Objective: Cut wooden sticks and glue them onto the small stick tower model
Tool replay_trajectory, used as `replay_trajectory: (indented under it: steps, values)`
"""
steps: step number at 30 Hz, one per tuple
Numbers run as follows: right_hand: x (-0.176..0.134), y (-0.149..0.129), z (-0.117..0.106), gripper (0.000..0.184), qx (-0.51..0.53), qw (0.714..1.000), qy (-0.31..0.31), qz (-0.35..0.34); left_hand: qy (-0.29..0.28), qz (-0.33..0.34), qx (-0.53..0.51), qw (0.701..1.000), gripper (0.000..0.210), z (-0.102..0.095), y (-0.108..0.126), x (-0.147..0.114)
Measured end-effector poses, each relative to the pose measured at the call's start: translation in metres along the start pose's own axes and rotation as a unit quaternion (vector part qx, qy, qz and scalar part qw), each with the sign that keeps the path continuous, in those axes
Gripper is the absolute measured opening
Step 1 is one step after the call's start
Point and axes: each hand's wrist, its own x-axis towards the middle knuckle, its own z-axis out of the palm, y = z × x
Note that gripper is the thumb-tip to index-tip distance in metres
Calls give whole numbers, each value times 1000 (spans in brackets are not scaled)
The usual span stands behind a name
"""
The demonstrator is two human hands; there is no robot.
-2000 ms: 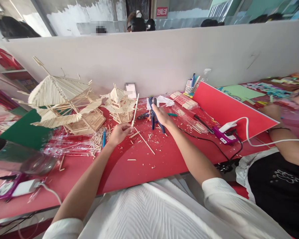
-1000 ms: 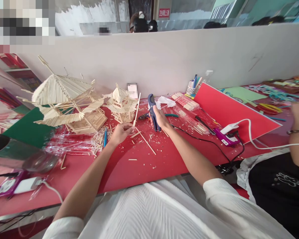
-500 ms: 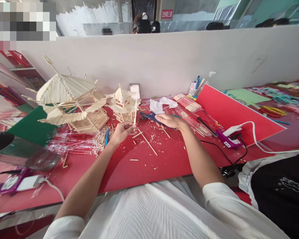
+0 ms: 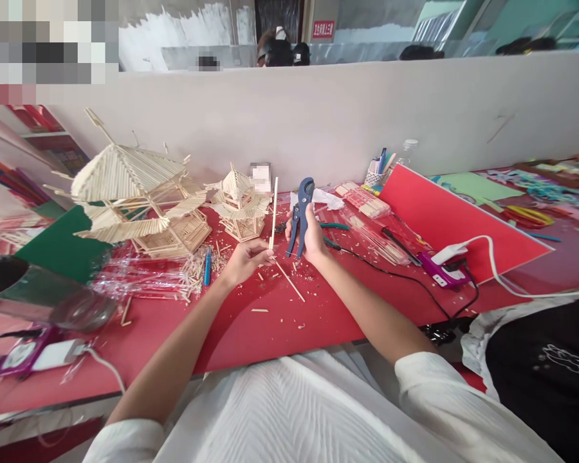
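Between the fingertips of my left hand stands a thin wooden stick, nearly upright. My right hand is wrapped round a blue hand cutter, its head pointing up and its handles spread. The cutter is a little to the right of the stick, not touching it. Another wooden stick lies slanting on the red table just below my left hand. Behind the hands sits a small pavilion model made of sticks. A larger stick pavilion stands to its left.
Bundled sticks in plastic lie at the right by a red board. A purple power socket has cables trailing from it. A clear container lies at the left; a blue pen is near my left hand.
My right hand has turned the cutter from lying leftward to upright. My left hand has shifted slightly right with the stick. A green-handled tool now shows behind my right hand.
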Motion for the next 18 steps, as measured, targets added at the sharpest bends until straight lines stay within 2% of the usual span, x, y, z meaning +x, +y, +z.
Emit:
replay_trajectory:
  steps: [5,9,12,16,18]
  values:
    - [3,20,2,77,2,999,50,13,-53,5,44,998,44,8,-2,-2]
    - [6,31,2,78,11,995,91,25,-55,13,71,996,44,5,-3,-1]
    - [8,32,2,81,17,994,107,36,-52,23,78,995,41,2,-1,-2]
    - [10,24,0,79,54,991,113,38,-126,17,64,990,39,10,5,-7]
    - [12,19,-3,79,54,992,107,31,-140,9,51,989,39,15,6,-9]
